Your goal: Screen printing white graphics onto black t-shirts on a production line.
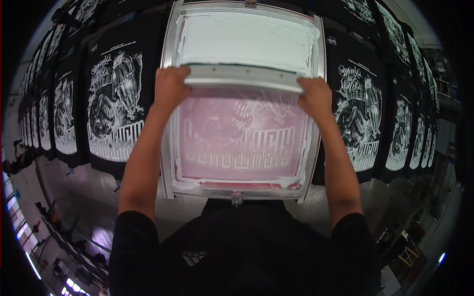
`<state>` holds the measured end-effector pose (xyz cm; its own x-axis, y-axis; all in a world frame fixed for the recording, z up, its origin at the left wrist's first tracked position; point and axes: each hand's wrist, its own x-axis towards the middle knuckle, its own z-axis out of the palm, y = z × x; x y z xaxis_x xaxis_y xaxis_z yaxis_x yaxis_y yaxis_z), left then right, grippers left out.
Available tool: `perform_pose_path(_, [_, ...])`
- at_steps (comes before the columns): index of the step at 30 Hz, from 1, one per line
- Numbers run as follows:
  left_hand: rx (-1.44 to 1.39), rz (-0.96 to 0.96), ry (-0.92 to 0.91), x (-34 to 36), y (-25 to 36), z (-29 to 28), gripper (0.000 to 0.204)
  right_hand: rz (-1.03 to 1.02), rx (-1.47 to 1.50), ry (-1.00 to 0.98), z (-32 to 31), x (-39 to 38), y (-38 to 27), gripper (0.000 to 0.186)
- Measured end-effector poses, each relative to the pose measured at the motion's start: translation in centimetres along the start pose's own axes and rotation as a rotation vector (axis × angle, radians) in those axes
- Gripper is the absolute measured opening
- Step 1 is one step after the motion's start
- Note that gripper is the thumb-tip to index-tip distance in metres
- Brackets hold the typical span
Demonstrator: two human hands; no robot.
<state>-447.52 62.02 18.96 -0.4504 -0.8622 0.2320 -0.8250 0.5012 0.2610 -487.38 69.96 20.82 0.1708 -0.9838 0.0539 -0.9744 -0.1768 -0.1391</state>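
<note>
A wide metal squeegee [244, 77] lies across a screen printing frame [168, 148], gripped at both ends. My left hand [172, 90] is closed round its left end, and my right hand [316, 97] round its right end. Beyond the squeegee, white ink [242, 37] coats the far part of the screen. On the near side the pinkish mesh [217, 123] shows, with a pale pattern of figures and angular lines in it. White ink is smeared along the frame's inner edges. The squeegee's blade is hidden under its holder.
Black printed shirts [116, 98] lie in a row to the left, and more black printed shirts [358, 108] to the right, curving away on both sides. A metal clamp [237, 198] sits at the frame's near edge, close to my body.
</note>
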Motion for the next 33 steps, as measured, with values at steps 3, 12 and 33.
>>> perform_pose_path(3, [0.100,-0.002,-0.009,7.2,-2.7,1.1,0.037,0.011,-0.098,-0.061,0.1,7.5,2.9,0.043])
perform_pose_path(12, [0.053,-0.112,-0.185,16.3,-2.4,-2.7,0.044,-0.061,-0.083,0.004,-1.8,15.8,9.1,0.042])
perform_pose_path(33, [-0.111,-0.039,-0.160,-30.3,12.4,-7.3,0.042,0.053,0.173,-0.331,-3.4,-28.6,-11.2,0.052])
